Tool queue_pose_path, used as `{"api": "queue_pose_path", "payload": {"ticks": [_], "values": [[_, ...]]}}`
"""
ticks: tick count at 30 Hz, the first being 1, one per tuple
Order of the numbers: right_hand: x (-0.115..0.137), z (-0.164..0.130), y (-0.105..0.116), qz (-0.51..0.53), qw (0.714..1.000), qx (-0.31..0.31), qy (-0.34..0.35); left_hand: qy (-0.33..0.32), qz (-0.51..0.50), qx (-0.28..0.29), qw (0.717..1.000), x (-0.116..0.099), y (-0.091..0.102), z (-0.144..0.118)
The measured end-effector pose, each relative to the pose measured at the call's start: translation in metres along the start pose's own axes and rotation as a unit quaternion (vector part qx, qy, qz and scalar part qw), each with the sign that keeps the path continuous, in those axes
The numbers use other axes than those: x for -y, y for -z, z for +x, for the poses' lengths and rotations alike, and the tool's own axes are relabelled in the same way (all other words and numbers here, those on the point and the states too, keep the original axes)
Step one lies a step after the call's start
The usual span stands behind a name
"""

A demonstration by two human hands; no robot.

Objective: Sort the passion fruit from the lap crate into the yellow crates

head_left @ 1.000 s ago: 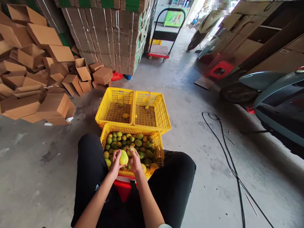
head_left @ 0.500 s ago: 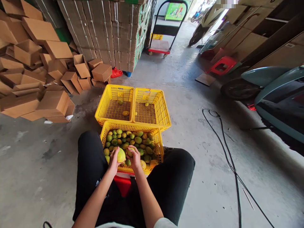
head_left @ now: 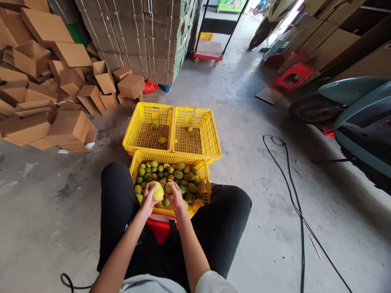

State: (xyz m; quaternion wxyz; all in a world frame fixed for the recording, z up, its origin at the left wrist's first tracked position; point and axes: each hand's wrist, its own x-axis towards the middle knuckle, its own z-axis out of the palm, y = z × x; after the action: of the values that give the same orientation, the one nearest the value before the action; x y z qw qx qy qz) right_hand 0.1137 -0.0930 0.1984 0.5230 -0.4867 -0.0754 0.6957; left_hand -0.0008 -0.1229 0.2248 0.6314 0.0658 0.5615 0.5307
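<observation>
I sit with a yellow crate (head_left: 204,179) of green and yellow fruit between my knees. My left hand (head_left: 148,200) holds a large yellow-green fruit (head_left: 158,191) just above the pile. My right hand (head_left: 176,197) is closed on a smaller yellow-green fruit (head_left: 168,187) beside it. Beyond stand two more yellow crates: the left crate (head_left: 134,130) has a couple of fruits on its bottom, the right crate (head_left: 210,136) has one or two.
Loose cardboard boxes (head_left: 45,93) lie heaped at the left, and a tall stack of flat cartons (head_left: 143,36) stands behind the crates. A platform trolley (head_left: 209,51) is farther back. A black cable (head_left: 297,211) runs over the floor at the right, near a scooter (head_left: 351,110). A red stool (head_left: 291,77) stands there too.
Both hands have stayed over the near crate, turning the fruits slightly. The camera has tipped down a little, so everything sits higher in view.
</observation>
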Motion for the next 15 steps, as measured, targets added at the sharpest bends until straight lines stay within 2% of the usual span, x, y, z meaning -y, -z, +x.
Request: {"api": "queue_pose_path", "payload": {"ticks": [3, 7, 10, 15], "values": [[0.005, -0.006, -0.002, 0.0, 0.999, -0.016, -0.036, -0.003, 0.032, -0.015, 0.999, -0.003, -0.002, -0.004], [0.004, -0.011, -0.006, -0.021, 0.999, -0.012, -0.041, -0.001, 0.037, -0.023, 0.999, -0.006, -0.004, -0.007], [0.002, -0.014, -0.008, -0.047, 0.999, -0.005, -0.028, 0.007, 0.023, -0.021, 0.999, -0.006, -0.005, -0.009], [0.002, -0.017, -0.006, -0.118, 0.992, -0.036, 0.037, 0.016, 0.059, -0.021, 0.998, -0.004, -0.006, -0.01]]}}
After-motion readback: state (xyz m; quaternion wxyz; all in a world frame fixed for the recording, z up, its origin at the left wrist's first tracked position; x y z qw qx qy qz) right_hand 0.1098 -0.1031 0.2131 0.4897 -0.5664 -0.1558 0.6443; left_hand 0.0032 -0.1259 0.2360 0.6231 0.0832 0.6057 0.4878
